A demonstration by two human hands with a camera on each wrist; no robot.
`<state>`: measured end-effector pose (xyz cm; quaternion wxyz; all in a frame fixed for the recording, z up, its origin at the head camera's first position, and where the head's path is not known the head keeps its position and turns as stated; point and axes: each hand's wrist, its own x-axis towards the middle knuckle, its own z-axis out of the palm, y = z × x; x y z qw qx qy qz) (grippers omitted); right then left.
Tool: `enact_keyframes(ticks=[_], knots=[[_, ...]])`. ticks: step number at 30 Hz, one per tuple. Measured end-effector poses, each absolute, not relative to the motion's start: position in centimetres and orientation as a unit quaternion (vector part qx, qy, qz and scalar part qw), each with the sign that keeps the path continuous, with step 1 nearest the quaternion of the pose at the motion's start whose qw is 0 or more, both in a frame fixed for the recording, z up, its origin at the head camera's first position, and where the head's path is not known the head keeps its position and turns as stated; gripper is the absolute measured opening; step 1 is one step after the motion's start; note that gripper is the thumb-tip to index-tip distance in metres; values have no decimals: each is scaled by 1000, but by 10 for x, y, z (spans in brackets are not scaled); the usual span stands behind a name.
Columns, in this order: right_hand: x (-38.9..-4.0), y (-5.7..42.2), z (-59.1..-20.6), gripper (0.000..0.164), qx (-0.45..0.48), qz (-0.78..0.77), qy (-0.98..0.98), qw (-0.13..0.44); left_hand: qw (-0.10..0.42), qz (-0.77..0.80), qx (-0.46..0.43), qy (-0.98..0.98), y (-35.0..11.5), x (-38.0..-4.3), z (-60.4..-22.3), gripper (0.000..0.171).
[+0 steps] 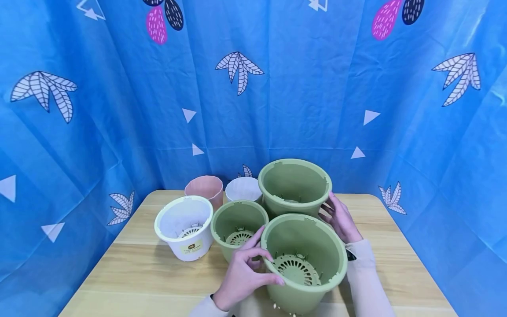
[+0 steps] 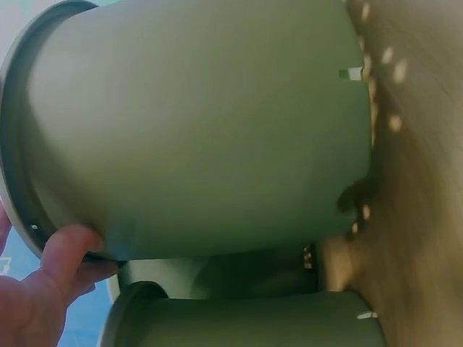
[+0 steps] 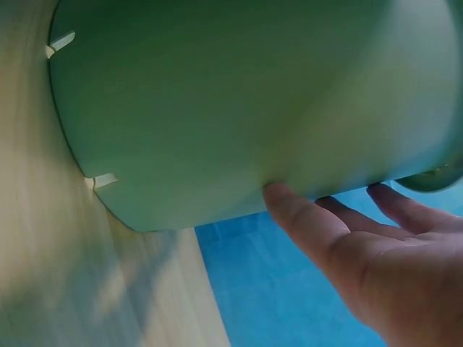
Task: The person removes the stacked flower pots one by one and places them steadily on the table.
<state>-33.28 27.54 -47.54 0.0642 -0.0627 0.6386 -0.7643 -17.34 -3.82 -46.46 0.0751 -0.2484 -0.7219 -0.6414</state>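
Observation:
A large green flower pot point(image 1: 301, 299) stands at the front of the table. My left hand point(image 1: 245, 275) grips its rim on the left side, fingers over the edge and thumb outside. Under the rim, a digit point(image 2: 71, 246) presses the outer wall in the left wrist view. Behind it is another large green pot point(image 1: 293, 180), whose right side my right hand point(image 1: 342, 220) touches. The fingertips point(image 3: 278, 195) rest on that smooth wall in the right wrist view, with the fingers extended. A smaller green pot point(image 1: 237, 220) stands just left of my left hand's fingers.
A white pot with a label point(image 1: 168, 242) stands at the left. Farther back are a pink pot point(image 1: 203, 187) and a white ribbed pot point(image 1: 242, 187). Small pale bits point(image 2: 394, 123) lie on the wooden table point(image 1: 126, 268) by the front pot's base. A blue curtain point(image 1: 309, 110) surrounds the table.

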Motion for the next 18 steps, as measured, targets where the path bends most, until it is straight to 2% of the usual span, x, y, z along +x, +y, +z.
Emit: enact_keyframes(ticks=[8, 14, 18], knots=[[-331, 277, -473, 71, -53, -764, 640, 60, 103, -626, -228, -738, -28, -177, -474, 36], [-329, 276, -469, 74, -54, -747, 660, 53, 135, -597, -233, -755, -23, -177, -480, 37], [-329, 276, -464, 75, -41, -733, 678, 39, 129, -586, -208, -772, -19, -177, -478, 36]])
